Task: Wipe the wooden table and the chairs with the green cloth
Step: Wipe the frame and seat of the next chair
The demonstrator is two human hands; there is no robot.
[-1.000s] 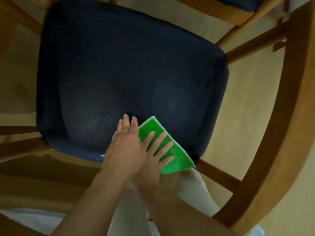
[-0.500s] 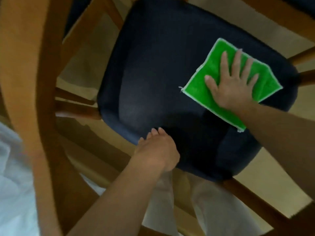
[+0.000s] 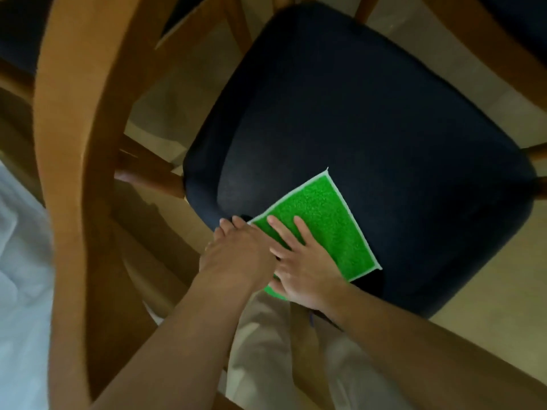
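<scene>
Pressing flat on the green cloth [image 3: 319, 229], your right hand [image 3: 305, 267] has its fingers straight and spread, palm down, so the cloth is pinned under it rather than gripped. Your left hand [image 3: 236, 255] sits just beside it, overlapping the right hand's thumb side, with its fingers reaching onto the near edge of the chair seat [image 3: 370, 128]; how those fingers lie past the knuckles is hard to make out, though they look relaxed and hold nothing. You have the cloth lying on the near corner of the dark blue seat, its white-edged far corner pointing toward the middle of the cushion and its near end hanging slightly over the seat's edge under your palm. Most of the seat stretches away from your hands, up and to the right. Below your forearms you can see your light trousers [image 3: 266, 350]. Curving down the left side runs the wooden backrest [image 3: 77, 143] of the chair, blurred, with wooden rails joining the seat beneath it. Pale wooden flooring [image 3: 473, 297] shows to the right of the seat, and white fabric [image 3: 20, 261] fills the far left edge.
</scene>
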